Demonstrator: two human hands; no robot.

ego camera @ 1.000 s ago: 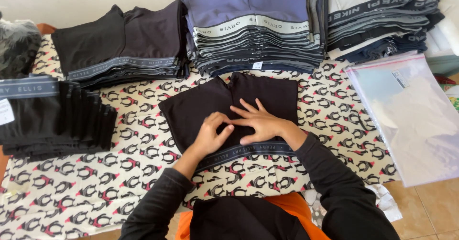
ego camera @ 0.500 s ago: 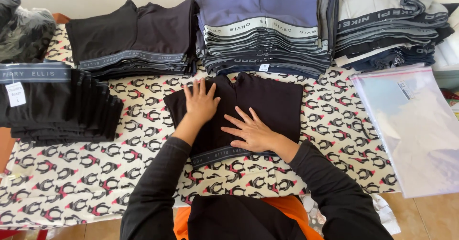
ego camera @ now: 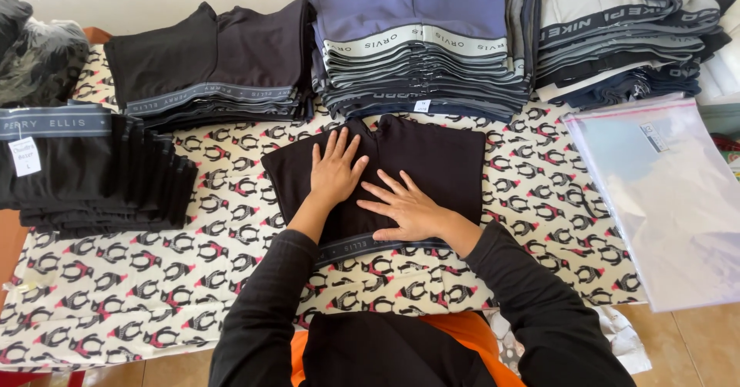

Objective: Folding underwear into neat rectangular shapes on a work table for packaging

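Pressing black briefs [ego camera: 432,163] flat | left hand [ego camera: 335,175] unmoved | right hand [ego camera: 412,210] slid lower | fingers apart

So the table's covered in a cream penguin-print cloth [ego camera: 139,294]. Along the back: a black folded stack [ego camera: 216,67], a tall blue-grey stack [ego camera: 420,48] and a mixed grey-and-navy stack [ego camera: 624,40]. Another black pile [ego camera: 92,175] sits left, a clear plastic bag [ego camera: 671,202] right.
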